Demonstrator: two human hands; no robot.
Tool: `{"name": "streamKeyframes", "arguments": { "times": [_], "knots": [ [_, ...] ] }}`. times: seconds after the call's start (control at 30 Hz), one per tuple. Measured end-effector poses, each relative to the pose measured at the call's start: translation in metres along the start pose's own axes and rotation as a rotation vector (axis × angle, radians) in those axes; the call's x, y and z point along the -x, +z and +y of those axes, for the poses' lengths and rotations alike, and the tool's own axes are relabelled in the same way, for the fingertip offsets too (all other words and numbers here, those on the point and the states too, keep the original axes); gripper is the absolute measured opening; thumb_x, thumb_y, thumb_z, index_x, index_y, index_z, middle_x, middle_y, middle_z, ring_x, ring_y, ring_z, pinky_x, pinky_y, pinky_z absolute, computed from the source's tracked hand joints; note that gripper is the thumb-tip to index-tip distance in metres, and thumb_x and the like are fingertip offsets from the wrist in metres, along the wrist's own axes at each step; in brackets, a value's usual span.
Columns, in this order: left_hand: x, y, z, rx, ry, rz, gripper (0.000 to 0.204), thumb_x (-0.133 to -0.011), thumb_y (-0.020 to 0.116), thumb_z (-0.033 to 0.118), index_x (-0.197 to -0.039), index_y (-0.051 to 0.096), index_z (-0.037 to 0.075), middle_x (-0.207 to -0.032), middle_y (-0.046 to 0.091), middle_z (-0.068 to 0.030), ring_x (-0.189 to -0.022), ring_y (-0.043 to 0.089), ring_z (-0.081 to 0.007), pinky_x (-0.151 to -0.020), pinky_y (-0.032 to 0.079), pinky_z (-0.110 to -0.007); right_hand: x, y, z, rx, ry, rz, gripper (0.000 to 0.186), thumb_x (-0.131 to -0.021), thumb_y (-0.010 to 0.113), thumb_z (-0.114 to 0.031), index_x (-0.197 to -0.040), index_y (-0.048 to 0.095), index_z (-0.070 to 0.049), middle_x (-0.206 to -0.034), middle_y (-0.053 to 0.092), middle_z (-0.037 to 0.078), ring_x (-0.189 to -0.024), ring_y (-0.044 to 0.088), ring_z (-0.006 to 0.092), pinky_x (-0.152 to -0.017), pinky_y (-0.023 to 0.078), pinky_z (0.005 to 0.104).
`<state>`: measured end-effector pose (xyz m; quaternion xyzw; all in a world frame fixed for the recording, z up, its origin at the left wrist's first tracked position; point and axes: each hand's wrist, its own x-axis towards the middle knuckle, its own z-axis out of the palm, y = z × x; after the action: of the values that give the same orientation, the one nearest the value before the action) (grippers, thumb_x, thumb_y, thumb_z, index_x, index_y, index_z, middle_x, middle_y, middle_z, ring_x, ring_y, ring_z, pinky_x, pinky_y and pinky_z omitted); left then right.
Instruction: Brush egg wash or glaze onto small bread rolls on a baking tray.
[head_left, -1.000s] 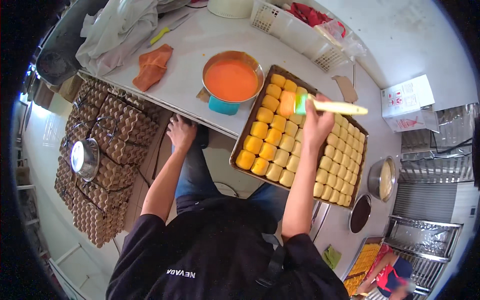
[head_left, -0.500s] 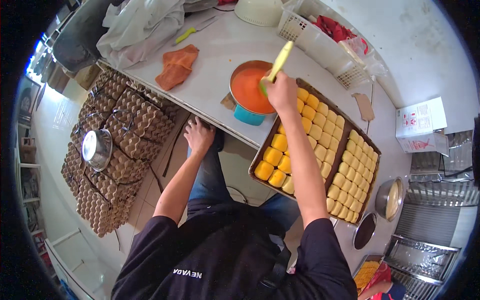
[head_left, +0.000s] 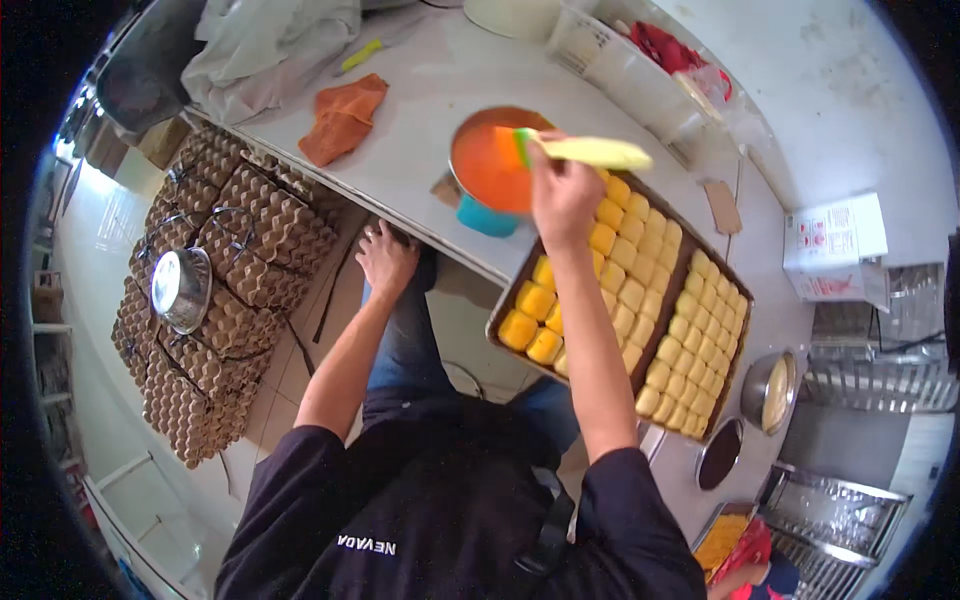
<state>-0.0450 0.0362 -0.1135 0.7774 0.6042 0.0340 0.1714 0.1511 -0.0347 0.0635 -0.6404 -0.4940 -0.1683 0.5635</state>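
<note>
My right hand (head_left: 567, 198) is closed round the yellow-green handle of a pastry brush (head_left: 610, 153). Its bristles, coated orange, hang over a round pot (head_left: 487, 216) of teal colour that holds orange liquid (head_left: 482, 160). Just right of the pot lies a large dark baking tray (head_left: 667, 315) filled with rows of small buns (head_left: 632, 262) in two blocks. Buns at the left side are a deeper, glossy yellow; the others look pale. My right forearm crosses over part of the tray. My left hand (head_left: 387, 260) rests on my knee by the table edge, fingers spread, holding nothing.
An orange cloth (head_left: 343, 118) and a green-handled knife (head_left: 361, 55) lie left of the pot. Egg trays (head_left: 250, 265) are stacked at left under a metal bowl (head_left: 183, 290). A white basket (head_left: 608, 62) stands behind. At lower right, another person's arm (head_left: 738, 578) is near a second tray (head_left: 722, 543).
The brush has come up from the liquid and swung from nearly upright to almost level, its handle now pointing right. My left hand stays on the knee. The whole view has shifted slightly.
</note>
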Motion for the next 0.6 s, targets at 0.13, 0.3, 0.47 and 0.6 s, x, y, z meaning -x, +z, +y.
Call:
{"name": "streamKeyframes", "arguments": {
  "times": [0.13, 0.3, 0.47, 0.6],
  "knots": [
    [-0.001, 0.01, -0.012, 0.019, -0.054, 0.093, 0.069, -0.077, 0.059, 0.046, -0.128, 0.042, 0.003, -0.133, 0.04, -0.023, -0.118, 0.043, -0.038, -0.093, 0.038, -0.05, 0.014, 0.008, 0.001, 0.026, 0.07, -0.014, 0.016, -0.08, 0.07, -0.014, -0.088, 0.065, -0.001, -0.072, 0.064, 0.009, -0.06, 0.058, 0.0133, -0.055, 0.045, 0.0287],
    [-0.008, 0.013, -0.009, 0.003, 0.002, 0.078, 0.075, -0.078, 0.059, 0.047, -0.133, 0.036, 0.002, -0.134, 0.038, -0.0268, -0.119, 0.042, -0.0415, -0.094, 0.037, -0.053, 0.007, -0.015, 0.018, 0.019, 0.383, -0.059, 0.018, -0.08, 0.071, -0.014, -0.091, 0.063, -0.002, -0.078, 0.064, 0.008, -0.067, 0.06, 0.0168, -0.062, 0.049, 0.0295],
    [0.0, 0.013, -0.002, -0.009, 0.019, 0.069, 0.073, -0.078, 0.059, 0.047, -0.131, 0.038, 0.002, -0.133, 0.039, -0.0256, -0.117, 0.043, -0.0409, -0.092, 0.038, -0.052, 0.03, -0.092, 0.08, -1.069, 1.137, 0.265, 0.021, -0.081, 0.067, -0.007, -0.099, 0.056, -0.007, -0.089, 0.061, 0.003, -0.076, 0.061, 0.0222, -0.074, 0.055, 0.0352],
    [0.001, 0.005, -0.008, -0.004, -0.007, 0.083, 0.069, -0.076, 0.059, 0.047, -0.127, 0.042, 0.002, -0.129, 0.043, -0.0229, -0.115, 0.045, -0.0393, -0.089, 0.04, -0.051, 0.044, -0.153, 0.038, -0.769, 1.007, 0.356, 0.015, -0.082, 0.065, -0.004, -0.095, 0.059, -0.004, -0.085, 0.063, 0.004, -0.078, 0.061, 0.02, -0.073, 0.052, 0.0335]
  ]
}}
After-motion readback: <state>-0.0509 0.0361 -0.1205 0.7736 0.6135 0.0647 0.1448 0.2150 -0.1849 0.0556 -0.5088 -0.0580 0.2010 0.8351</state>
